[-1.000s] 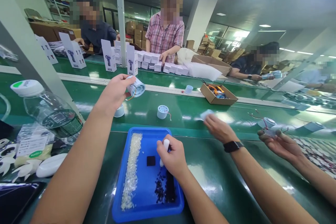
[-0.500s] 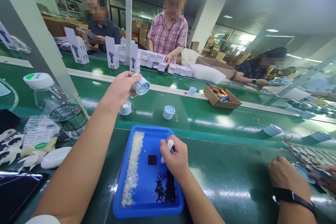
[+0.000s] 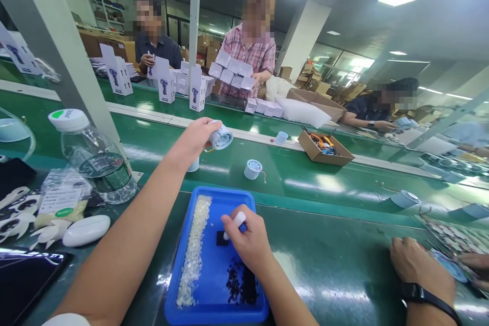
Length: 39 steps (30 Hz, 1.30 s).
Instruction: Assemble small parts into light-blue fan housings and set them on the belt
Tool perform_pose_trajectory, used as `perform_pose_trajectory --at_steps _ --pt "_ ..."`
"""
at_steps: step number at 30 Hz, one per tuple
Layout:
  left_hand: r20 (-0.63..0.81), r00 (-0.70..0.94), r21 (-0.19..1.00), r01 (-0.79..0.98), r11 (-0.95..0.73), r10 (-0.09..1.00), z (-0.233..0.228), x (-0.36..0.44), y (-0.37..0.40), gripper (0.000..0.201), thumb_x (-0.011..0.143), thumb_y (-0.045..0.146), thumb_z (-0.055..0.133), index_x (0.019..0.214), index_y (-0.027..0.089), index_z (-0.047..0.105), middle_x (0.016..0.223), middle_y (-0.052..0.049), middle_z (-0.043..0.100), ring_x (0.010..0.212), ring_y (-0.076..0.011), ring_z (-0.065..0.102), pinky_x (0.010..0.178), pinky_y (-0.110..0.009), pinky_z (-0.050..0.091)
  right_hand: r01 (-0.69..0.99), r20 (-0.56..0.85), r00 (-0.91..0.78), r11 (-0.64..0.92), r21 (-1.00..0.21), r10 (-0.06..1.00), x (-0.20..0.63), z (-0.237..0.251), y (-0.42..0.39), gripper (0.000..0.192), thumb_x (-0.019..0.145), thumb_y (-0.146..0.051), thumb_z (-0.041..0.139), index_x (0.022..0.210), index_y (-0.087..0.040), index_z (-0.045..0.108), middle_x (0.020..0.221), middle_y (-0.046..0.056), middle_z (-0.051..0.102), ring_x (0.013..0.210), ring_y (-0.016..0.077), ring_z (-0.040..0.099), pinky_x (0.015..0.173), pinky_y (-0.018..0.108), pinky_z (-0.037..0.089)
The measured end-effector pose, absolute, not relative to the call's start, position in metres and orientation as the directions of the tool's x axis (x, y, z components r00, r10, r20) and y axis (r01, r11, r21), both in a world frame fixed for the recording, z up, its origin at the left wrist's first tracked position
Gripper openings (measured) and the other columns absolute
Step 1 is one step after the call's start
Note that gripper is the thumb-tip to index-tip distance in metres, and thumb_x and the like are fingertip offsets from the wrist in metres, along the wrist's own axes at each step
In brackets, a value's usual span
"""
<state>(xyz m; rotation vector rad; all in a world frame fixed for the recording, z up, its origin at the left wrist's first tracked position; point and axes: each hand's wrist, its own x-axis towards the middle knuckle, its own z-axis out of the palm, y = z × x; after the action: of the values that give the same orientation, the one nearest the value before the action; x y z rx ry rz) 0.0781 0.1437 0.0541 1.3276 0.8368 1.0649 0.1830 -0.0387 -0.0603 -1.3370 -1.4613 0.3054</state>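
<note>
My left hand (image 3: pixel 194 138) is closed round a light-blue cylindrical fan housing (image 3: pixel 222 137) with a thin wire, held above the green belt. My right hand (image 3: pixel 250 238) grips a white pen-like stick (image 3: pixel 239 220) over the blue tray (image 3: pixel 252 195). The stick's lower end is close to a small black square pad (image 3: pixel 220 238) in the tray; I cannot tell whether they touch. Clear small pieces (image 3: pixel 194 252) lie along the tray's left side, and small black pieces (image 3: pixel 234 282) lie at its lower right. A second light-blue housing (image 3: pixel 252 169) stands on the belt.
A water bottle (image 3: pixel 101 163) stands left, near a white rounded object (image 3: pixel 86 230) and a metal post (image 3: pixel 72 46). A cardboard box of tools (image 3: pixel 324 148) sits on the belt. At right are a co-worker's hands (image 3: pixel 420 265). Across the belt, a person holds several white boxes (image 3: pixel 233 71).
My right hand has moved the stick left, to the black pad. My left hand still holds the housing, now slightly lower and further right in view. The person opposite has lifted several white boxes.
</note>
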Motion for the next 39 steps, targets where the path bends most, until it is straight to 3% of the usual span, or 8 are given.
perform_pose_trajectory --at_steps 2,7,13,25,31,33,36,39 --pt "0.065 0.377 0.996 -0.083 -0.036 0.924 0.048 0.085 0.141 0.018 0.070 0.033 0.063 0.071 0.017 0.054 0.061 0.002 0.054 0.053 -0.0103 0.050 0.047 -0.021 0.040 0.477 0.507 0.257 0.348 -0.807 0.823 0.184 -0.059 -0.038 0.025 0.085 -0.030 0.055 0.064 -0.019 0.049 0.059 -0.004 0.053 0.053 0.0082 0.049 0.053 0.020 0.040" --pt "-0.003 0.463 0.998 0.057 -0.027 0.887 0.035 0.098 0.134 0.023 0.071 0.036 0.062 0.067 0.018 0.048 0.056 0.003 0.051 0.049 -0.0097 0.046 0.044 -0.021 0.035 0.214 0.449 0.579 0.405 -0.889 0.681 0.194 -0.054 -0.036 0.014 0.088 -0.032 0.052 0.093 -0.019 0.057 0.083 0.001 0.065 0.074 0.0127 0.065 0.071 0.026 0.051" --pt "-0.032 0.537 0.995 0.100 -0.026 0.843 0.035 0.106 0.124 0.026 0.068 0.037 0.066 0.069 0.017 0.049 0.060 0.002 0.054 0.053 -0.0095 0.049 0.050 -0.023 0.042 0.068 0.308 0.636 0.347 -0.936 0.708 0.197 -0.053 -0.034 0.025 0.087 -0.036 0.056 0.105 -0.019 0.057 0.102 0.007 0.068 0.093 0.0174 0.066 0.082 0.031 0.053" --pt "-0.024 0.583 0.985 0.151 -0.079 0.812 0.032 0.113 0.115 0.028 0.069 0.041 0.065 0.072 0.018 0.050 0.064 0.002 0.056 0.054 -0.0093 0.048 0.052 -0.022 0.041 0.034 0.311 0.594 0.363 -0.931 0.742 0.197 -0.052 -0.033 0.026 0.088 -0.036 0.054 0.107 -0.018 0.056 0.105 0.009 0.069 0.096 0.0198 0.066 0.085 0.036 0.053" --pt "-0.028 0.570 0.955 0.258 -0.146 0.821 0.036 0.115 0.105 0.031 0.069 0.046 0.062 0.068 0.019 0.046 0.058 0.004 0.051 0.050 -0.0104 0.043 0.046 -0.022 0.032 0.050 0.317 0.571 0.353 -0.934 0.757 0.196 -0.053 -0.033 0.030 0.089 -0.039 0.051 0.110 -0.018 0.055 0.106 0.010 0.068 0.098 0.0204 0.064 0.087 0.037 0.051" --pt "0.002 0.559 0.938 0.287 -0.196 0.829 0.039 0.118 0.100 0.028 0.069 0.042 0.062 0.065 0.019 0.045 0.057 0.004 0.049 0.050 -0.0103 0.041 0.046 -0.022 0.029 0.056 0.314 0.580 0.347 -0.936 0.752 0.196 -0.054 -0.032 0.032 0.089 -0.041 0.049 0.110 -0.017 0.055 0.100 0.009 0.069 0.091 0.0193 0.065 0.082 0.034 0.052" --pt "0.097 0.518 0.959 0.180 -0.219 0.850 0.042 0.124 0.093 0.022 0.069 0.033 0.059 0.063 0.020 0.042 0.056 0.006 0.044 0.051 -0.0099 0.039 0.047 -0.022 0.029 0.114 0.303 0.608 0.297 -0.948 0.734 0.195 -0.056 -0.029 0.038 0.087 -0.046 0.049 0.110 -0.016 0.057 0.085 0.006 0.067 0.075 0.0168 0.063 0.069 0.028 0.051" --pt "0.188 0.438 0.980 -0.028 -0.196 0.879 0.038 0.134 0.085 0.031 0.072 0.037 0.057 0.057 0.021 0.035 0.054 0.006 0.035 0.049 -0.0094 0.033 0.045 -0.022 0.027 0.204 0.301 0.533 0.225 -0.953 0.791 0.193 -0.060 -0.027 0.039 0.087 -0.051 0.045 0.092 -0.015 0.062 0.070 0.002 0.059 0.065 0.0139 0.054 0.059 0.023 0.044"
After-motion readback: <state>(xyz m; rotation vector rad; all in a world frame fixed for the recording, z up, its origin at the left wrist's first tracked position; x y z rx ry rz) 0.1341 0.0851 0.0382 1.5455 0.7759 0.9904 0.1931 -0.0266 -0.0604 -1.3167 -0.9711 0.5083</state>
